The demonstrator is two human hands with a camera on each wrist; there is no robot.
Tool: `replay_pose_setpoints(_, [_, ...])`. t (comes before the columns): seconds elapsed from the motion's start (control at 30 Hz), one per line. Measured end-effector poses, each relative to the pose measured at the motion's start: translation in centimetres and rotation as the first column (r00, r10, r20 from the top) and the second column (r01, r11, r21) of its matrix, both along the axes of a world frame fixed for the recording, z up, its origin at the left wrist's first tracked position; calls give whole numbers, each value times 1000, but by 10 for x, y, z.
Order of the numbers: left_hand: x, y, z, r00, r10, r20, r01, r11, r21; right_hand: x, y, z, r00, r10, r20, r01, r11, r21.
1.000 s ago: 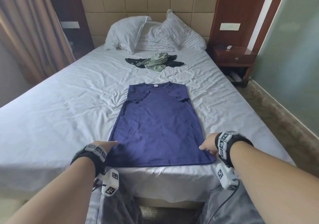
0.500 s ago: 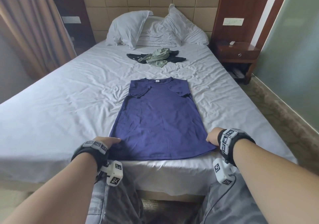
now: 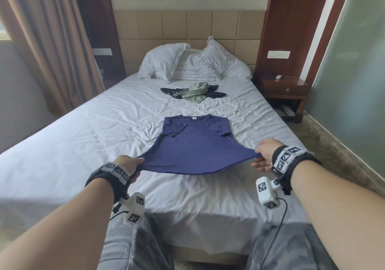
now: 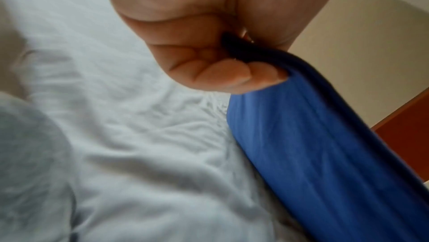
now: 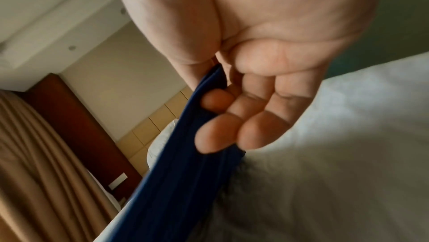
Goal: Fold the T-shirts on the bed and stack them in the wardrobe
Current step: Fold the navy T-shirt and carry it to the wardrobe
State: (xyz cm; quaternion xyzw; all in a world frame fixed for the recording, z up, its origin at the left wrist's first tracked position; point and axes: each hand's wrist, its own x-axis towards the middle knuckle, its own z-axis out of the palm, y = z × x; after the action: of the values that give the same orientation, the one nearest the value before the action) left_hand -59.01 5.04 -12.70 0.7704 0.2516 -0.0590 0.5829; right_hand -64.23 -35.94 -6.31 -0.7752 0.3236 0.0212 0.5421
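A blue T-shirt (image 3: 195,144) lies on the white bed (image 3: 83,144), sleeves folded in, collar toward the pillows. Its hem is lifted off the sheet and stretched between my hands. My left hand (image 3: 133,165) grips the hem's left corner; the left wrist view shows my curled fingers (image 4: 220,75) pinching the blue T-shirt (image 4: 313,145). My right hand (image 3: 263,155) grips the right corner, and in the right wrist view its fingers (image 5: 223,135) curl round the blue T-shirt (image 5: 181,181). A green T-shirt (image 3: 194,92) lies crumpled on a dark T-shirt (image 3: 216,94) near the pillows.
Two white pillows (image 3: 166,61) lean against the beige headboard (image 3: 187,26). A wooden nightstand (image 3: 285,90) stands right of the bed, beside a frosted glass wall (image 3: 354,82). Brown curtains (image 3: 48,51) hang on the left. My grey-trousered legs (image 3: 135,244) touch the bed's foot.
Both hands, earlier at the hem's corners on the sheet, have raised the hem off the bed and carried it forward toward the collar. My head has tilted up.
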Motion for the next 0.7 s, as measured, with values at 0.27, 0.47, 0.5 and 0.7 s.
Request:
replay_pose_setpoints(0.27, [-31,11,57,998,56,33,-49,981,-189,-37,-10,43,991,40,129,-37,999,-28])
replay_pose_setpoints(0.47, [-68,17,81,995,-1,99,36,936,-351,-73,-3,70,987,124,98,-123,992,-18])
replay_pose_setpoints(0.5, [-76,16,86,993,-29,111,67,934,-352,-79,-4,75,987,133,92,-132,991,-17])
replay_pose_setpoints(0.7, [-104,23,123,978,-92,186,174,850,-497,-105,-12,96,978,106,177,-111,994,18])
